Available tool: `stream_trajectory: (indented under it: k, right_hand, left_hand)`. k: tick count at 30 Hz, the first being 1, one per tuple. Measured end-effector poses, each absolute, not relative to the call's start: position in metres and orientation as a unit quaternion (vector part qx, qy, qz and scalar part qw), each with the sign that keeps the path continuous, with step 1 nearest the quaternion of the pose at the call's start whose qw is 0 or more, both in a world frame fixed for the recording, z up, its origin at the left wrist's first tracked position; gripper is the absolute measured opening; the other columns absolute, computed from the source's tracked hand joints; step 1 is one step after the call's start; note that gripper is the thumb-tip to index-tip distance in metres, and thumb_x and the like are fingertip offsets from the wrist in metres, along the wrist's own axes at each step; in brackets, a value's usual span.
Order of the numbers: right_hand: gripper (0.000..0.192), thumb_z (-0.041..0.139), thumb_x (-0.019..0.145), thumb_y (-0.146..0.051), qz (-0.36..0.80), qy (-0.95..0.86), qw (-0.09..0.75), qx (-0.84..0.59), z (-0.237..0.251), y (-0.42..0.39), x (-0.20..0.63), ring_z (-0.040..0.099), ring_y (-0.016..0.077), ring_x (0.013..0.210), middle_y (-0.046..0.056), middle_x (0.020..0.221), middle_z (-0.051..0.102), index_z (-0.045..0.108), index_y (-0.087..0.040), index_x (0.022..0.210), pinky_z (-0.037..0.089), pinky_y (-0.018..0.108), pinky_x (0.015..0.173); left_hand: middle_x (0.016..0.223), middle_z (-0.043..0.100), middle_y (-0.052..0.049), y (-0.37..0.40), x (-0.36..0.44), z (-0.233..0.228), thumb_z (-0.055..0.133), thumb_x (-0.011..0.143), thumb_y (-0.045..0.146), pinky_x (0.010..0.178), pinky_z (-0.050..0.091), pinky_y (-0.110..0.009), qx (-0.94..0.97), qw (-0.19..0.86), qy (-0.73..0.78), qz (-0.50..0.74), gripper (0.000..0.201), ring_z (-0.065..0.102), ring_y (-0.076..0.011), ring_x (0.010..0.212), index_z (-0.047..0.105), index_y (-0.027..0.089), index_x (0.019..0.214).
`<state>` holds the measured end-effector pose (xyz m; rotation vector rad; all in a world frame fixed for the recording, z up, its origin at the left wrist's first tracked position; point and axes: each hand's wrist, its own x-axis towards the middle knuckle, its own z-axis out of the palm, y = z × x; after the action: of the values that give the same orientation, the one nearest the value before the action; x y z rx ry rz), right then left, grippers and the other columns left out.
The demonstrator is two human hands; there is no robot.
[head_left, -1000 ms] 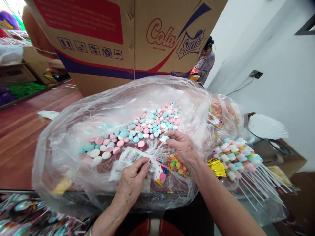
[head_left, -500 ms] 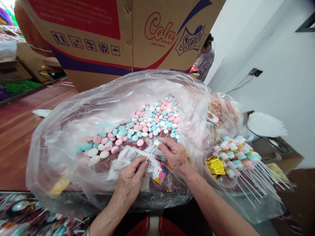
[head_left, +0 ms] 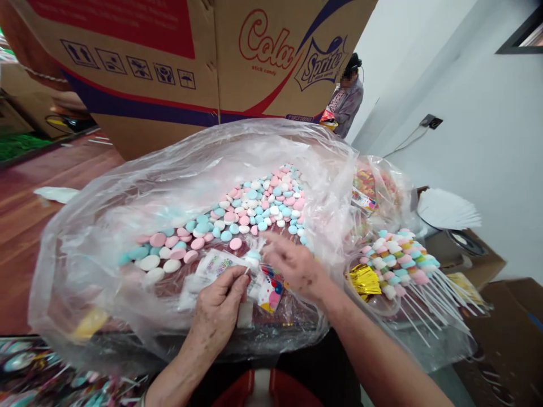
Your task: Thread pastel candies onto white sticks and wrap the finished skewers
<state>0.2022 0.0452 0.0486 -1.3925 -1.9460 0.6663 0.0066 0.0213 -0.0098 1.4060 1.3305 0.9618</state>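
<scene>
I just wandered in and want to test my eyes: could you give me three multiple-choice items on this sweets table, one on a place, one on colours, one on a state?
1. Where do the finished candy skewers lie?
A. to the right of the big plastic bag
B. on the wooden floor at left
C. inside the cardboard box

2. What colours are the loose candies in the bag?
A. red, black, gold
B. pink, blue, white
C. all green

3. What is the left hand doing?
A. lying flat and open
B. pinching a thin white stick
C. gripping the box

Answers: 1 A, the skewers fan out beside the bag's right edge. 2 B, pastel discs show through the opening. 3 B, thumb and finger close on the stick's end.
</scene>
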Motion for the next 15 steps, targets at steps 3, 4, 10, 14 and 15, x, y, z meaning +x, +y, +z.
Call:
stream_trajectory:
  k: [3,4,10,14,15]
  right_hand:
    - [0.03,0.048,0.096,-0.025,0.152,-0.714,0.234,-0.642,0.055,0.063,0.227,0.065,0.0171,0.074,0.002,0.083,0.073,0.069,-0.023,0.119,0.048,0.027,0.069]
    - [0.024,0.051,0.094,-0.022,0.114,-0.722,0.18,-0.659,0.053,0.069,0.232,0.064,0.0183,0.074,0.004,0.082,0.072,0.072,-0.022,0.106,0.046,0.028,0.068]
    - [0.024,0.051,0.086,-0.005,0.06,-0.747,0.042,-0.661,0.036,0.086,0.233,0.058,0.0181,0.073,0.009,0.088,0.07,0.071,-0.017,0.089,0.038,0.028,0.064]
    - [0.019,0.052,0.087,-0.009,0.082,-0.766,0.04,-0.636,0.048,0.081,0.236,0.057,0.0173,0.074,0.007,0.086,0.069,0.069,-0.016,0.09,0.037,0.028,0.065]
    - [0.018,0.053,0.087,-0.01,0.089,-0.772,0.038,-0.628,0.05,0.078,0.236,0.057,0.0171,0.073,0.005,0.085,0.069,0.069,-0.017,0.088,0.037,0.028,0.066]
  left_hand:
    - [0.06,0.054,0.007,0.02,0.006,-0.013,0.054,0.093,0.046,0.041,0.03,-0.021,0.562,0.487,0.536,0.4,0.029,0.038,-0.0095,0.043,0.067,0.02,0.096]
    - [0.06,0.054,0.007,0.02,0.006,-0.013,0.054,0.093,0.046,0.041,0.031,-0.021,0.561,0.488,0.535,0.401,0.028,0.038,-0.0093,0.043,0.066,0.02,0.095]
    - [0.059,0.052,0.007,0.019,0.007,-0.009,0.054,0.094,0.044,0.042,0.033,-0.02,0.565,0.487,0.53,0.402,0.026,0.04,-0.0087,0.043,0.063,0.021,0.087]
    - [0.06,0.052,0.007,0.018,0.007,-0.007,0.054,0.094,0.043,0.04,0.032,-0.02,0.56,0.494,0.531,0.401,0.025,0.039,-0.0088,0.043,0.064,0.021,0.091]
    - [0.06,0.052,0.007,0.017,0.007,-0.007,0.054,0.093,0.043,0.04,0.032,-0.02,0.56,0.495,0.531,0.4,0.025,0.039,-0.0089,0.043,0.064,0.021,0.091]
